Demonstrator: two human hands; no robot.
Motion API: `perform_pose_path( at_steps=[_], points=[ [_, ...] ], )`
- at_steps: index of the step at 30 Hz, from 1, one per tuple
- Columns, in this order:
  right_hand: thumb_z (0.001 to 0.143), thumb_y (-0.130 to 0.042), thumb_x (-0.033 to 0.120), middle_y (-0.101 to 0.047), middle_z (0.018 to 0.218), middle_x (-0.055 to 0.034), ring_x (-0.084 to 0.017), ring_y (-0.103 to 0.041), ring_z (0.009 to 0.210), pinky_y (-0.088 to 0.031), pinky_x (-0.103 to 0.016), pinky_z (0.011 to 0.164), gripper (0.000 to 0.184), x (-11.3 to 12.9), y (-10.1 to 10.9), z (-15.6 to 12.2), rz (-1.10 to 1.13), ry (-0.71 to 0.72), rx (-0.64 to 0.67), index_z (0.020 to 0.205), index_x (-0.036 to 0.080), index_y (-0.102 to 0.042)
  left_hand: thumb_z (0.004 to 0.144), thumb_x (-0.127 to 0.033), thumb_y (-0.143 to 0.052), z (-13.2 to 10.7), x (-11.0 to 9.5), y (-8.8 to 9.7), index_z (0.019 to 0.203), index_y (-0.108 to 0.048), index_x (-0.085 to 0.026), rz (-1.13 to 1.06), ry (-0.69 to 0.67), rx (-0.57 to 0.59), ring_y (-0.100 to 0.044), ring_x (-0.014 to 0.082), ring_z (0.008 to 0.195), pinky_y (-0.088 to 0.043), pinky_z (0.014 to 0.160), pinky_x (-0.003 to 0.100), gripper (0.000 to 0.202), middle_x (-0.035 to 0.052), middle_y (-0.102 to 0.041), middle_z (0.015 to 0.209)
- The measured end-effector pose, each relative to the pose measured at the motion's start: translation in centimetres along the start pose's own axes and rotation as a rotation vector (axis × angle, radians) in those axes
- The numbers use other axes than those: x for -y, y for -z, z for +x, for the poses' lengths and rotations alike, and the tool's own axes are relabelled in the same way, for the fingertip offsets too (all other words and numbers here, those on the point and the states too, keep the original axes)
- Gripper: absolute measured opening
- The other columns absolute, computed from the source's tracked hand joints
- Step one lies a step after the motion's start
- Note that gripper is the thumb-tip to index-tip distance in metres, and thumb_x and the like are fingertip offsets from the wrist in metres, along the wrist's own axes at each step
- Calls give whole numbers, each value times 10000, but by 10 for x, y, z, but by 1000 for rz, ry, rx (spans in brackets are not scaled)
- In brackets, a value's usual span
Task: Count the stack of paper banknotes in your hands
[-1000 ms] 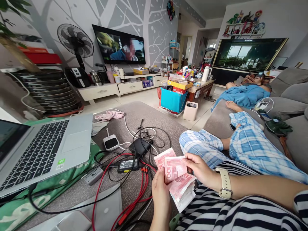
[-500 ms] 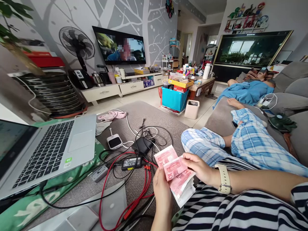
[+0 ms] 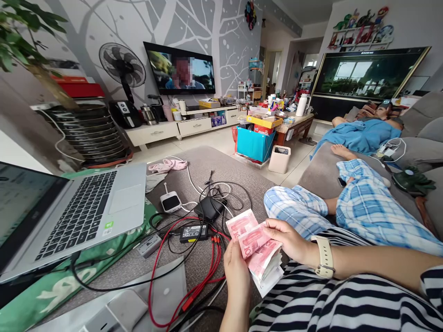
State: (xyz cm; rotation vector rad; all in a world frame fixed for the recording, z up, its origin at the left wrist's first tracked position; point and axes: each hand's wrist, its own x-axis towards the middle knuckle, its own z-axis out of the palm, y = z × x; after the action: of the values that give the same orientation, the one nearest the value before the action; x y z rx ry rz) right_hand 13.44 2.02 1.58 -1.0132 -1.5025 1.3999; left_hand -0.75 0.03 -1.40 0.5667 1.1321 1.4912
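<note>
A bundle of banknotes [image 3: 262, 263] is in my left hand [image 3: 237, 269], reddish-pink notes on top and paler ones fanned out beneath. The thumb of that hand lies over the notes at their left edge. My right hand [image 3: 289, 238], with a cream-strapped watch [image 3: 324, 258] at its wrist, pinches the corner of one pink banknote [image 3: 254, 239] between thumb and fingers. This note is bent up over the bundle. Another pink note [image 3: 241, 224] sticks out beyond it on the far side. Both hands are just above my lap.
To the left, an open laptop [image 3: 83, 210] rests on a green cloth [image 3: 104, 258]. Red cables [image 3: 212, 267], a black power adapter [image 3: 194, 233] and a small white device [image 3: 170, 201] lie tangled on the grey sofa [image 3: 204, 161]. Another person [image 3: 367, 124] reclines at the far right.
The view has shifted slightly left. The pinched note is now bent up more, with its near end curling, and more of the bundle's edges show under it. Both hands keep their hold.
</note>
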Motion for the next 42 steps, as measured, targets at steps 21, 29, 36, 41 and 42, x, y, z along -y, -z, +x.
perform_pose_path(
  at_steps=[21, 29, 36, 41, 42],
  points=[
    [846, -567, 465, -428, 654, 28, -106, -376, 629, -308, -245, 601, 337, -14, 11, -4, 66, -38, -88, 722, 153, -535, 689, -292, -615, -7, -15, -6, 911, -735, -112, -15, 92, 43, -663, 242, 794, -488, 704, 304, 310, 115, -719, 909],
    [817, -592, 485, -389, 623, 39, -91, -330, 583, -266, -234, 537, 374, -12, 11, -7, 113, -51, -92, 674, 162, -470, 678, -286, -626, -6, -10, -8, 967, -727, -116, -11, 101, 48, -664, 255, 774, -490, 669, 311, 350, 111, -721, 907],
    [789, -605, 533, -381, 618, 40, -89, -323, 568, -254, -235, 521, 405, -12, 11, -7, 100, -66, -96, 675, 167, -474, 683, -330, -638, -7, -9, -8, 965, -721, -129, -25, 118, 55, -663, 254, 795, -492, 692, 310, 357, 105, -720, 898],
    [835, -559, 506, -422, 580, 38, -92, -354, 537, -267, -241, 510, 377, -10, 12, -8, 48, -42, -122, 676, 168, -504, 673, -311, -660, -6, -4, -7, 954, -701, -126, -97, 168, 74, -671, 254, 795, -501, 687, 313, 339, 93, -719, 866],
    [858, -522, 507, -460, 576, 28, -98, -378, 536, -285, -245, 518, 382, -9, 12, -8, 31, -30, -123, 687, 166, -525, 672, -310, -664, -6, -4, -7, 955, -694, -126, -124, 186, 72, -674, 261, 808, -506, 694, 323, 339, 94, -719, 867]
  ],
)
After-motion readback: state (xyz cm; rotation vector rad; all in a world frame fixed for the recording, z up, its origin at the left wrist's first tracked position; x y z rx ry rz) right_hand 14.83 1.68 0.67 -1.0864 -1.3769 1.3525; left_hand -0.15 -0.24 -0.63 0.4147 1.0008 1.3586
